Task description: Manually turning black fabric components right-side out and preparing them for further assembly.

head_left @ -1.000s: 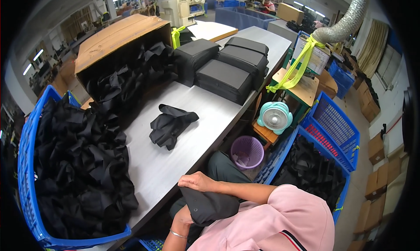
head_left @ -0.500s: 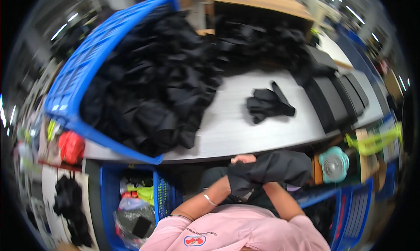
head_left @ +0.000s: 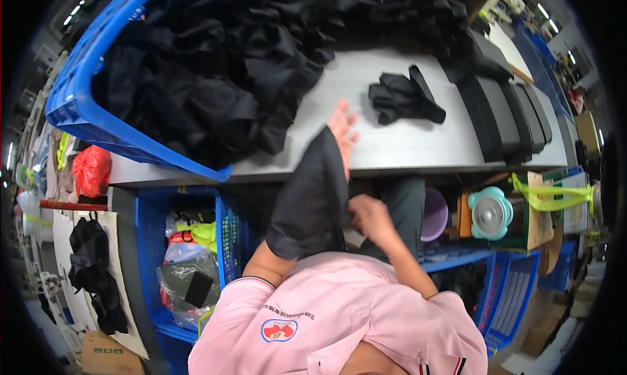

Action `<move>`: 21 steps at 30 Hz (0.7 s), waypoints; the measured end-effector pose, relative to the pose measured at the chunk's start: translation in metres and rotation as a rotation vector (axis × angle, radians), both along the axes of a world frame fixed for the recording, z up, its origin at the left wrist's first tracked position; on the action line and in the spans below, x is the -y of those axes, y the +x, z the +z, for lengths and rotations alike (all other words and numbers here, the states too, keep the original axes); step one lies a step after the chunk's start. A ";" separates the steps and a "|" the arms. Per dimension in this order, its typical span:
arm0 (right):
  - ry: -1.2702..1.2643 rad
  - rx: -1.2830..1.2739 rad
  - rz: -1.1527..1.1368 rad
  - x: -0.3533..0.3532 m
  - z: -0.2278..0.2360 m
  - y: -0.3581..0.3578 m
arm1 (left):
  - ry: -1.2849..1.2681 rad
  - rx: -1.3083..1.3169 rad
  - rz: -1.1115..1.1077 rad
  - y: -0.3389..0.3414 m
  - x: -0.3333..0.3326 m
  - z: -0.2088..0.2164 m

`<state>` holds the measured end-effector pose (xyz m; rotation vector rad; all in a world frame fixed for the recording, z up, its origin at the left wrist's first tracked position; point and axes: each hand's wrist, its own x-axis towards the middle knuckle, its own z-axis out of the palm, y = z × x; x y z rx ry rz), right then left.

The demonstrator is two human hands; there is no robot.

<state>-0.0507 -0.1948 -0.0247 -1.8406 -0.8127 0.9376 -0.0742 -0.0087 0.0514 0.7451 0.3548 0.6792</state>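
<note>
A tube of black cloth, shaped like a sleeve, is pulled over my left forearm. My left hand sticks out of its far end, open with fingers stretched apart above the table's front part. Close beside the cloth's right edge is my right hand, its fingers curled in. Whether they pinch the cloth's edge I cannot make out. Beyond my left hand, to the right, a crumpled black cloth piece lies alone on the white table.
A tipped blue basket spills a large heap of black cloth onto the table's left. Stacked black-grey pieces lie at the right. Below the edge are a turquoise fan, a purple bin and a blue crate with bags.
My left hand has pushed forward over the table, and the black tube now runs along that forearm. My right hand has come out of the cloth. The view has tilted downward.
</note>
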 end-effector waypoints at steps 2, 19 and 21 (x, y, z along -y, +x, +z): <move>0.175 -0.071 -0.294 -0.002 0.047 0.017 | -0.027 -0.086 0.026 -0.003 -0.013 -0.014; 0.622 -0.061 -0.582 -0.014 0.085 0.017 | 0.586 -0.509 -0.366 -0.028 0.046 -0.012; 0.534 0.166 -0.595 -0.014 0.078 0.030 | 0.507 -0.425 -0.361 -0.026 0.058 -0.013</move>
